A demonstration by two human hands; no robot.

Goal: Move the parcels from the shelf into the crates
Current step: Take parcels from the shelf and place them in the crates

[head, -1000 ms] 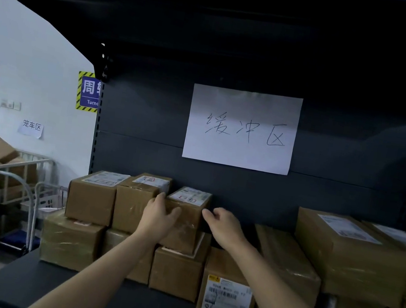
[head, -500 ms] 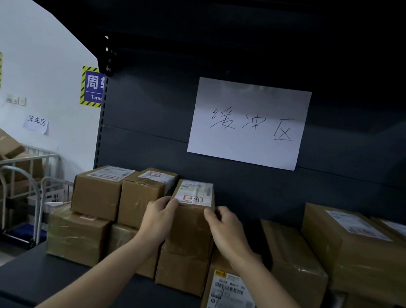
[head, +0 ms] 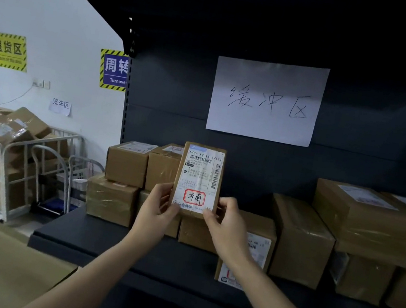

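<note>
The left hand (head: 158, 204) and right hand (head: 225, 222) pinched the lower corners of a parcel (head: 199, 180), each grip closed on it. It was held upright, label facing the camera, above the shelf (head: 90, 240), before stacked boxes (head: 126, 165).

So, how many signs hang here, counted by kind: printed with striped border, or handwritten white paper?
Printed signs with yellow-black striped border: 2 (yellow sign, blue sign)
Handwritten white paper sheets: 2 (large sheet, small sheet)
Total: 4
</note>
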